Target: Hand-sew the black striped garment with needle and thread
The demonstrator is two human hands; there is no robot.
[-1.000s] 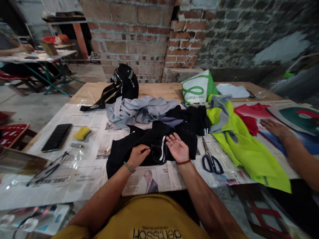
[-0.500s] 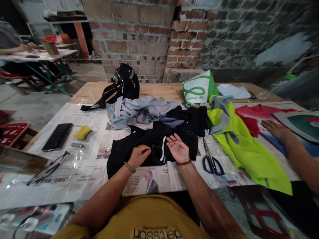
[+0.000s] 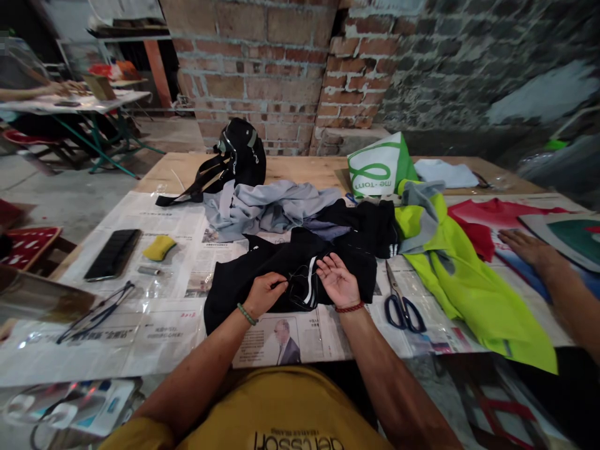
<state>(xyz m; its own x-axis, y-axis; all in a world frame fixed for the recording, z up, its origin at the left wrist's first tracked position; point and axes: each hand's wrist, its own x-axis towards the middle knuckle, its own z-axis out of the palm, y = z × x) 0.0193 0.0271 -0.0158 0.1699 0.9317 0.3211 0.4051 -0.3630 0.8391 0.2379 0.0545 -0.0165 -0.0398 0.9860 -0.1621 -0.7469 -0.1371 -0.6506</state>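
A black garment point(image 3: 234, 290) with white stripes lies spread on newspaper in front of me. Over its left part, my left hand point(image 3: 266, 294) is closed in a pinch; what its fingertips hold is too small to make out. A thin pale thread point(image 3: 296, 275) shows between my hands, its ends unclear. My right hand point(image 3: 338, 281) is open, palm up with fingers stretched out, beside the white stripe point(image 3: 310, 281) and touching the black cloth. Scissors point(image 3: 403, 306) with dark blue handles lie to the right of it.
Left are a black phone point(image 3: 112, 254), a yellow sponge point(image 3: 159, 247) and glasses point(image 3: 100, 312). Behind lie grey cloth point(image 3: 276, 203), a black bag point(image 3: 244, 153) and a green-white bag point(image 3: 375, 165). Right are a neon-yellow garment point(image 3: 469, 287) and another person's hand point(image 3: 525, 247).
The camera view has turned slightly left, so everything sits a little further right. Both hands keep nearly the same pose over the black garment.
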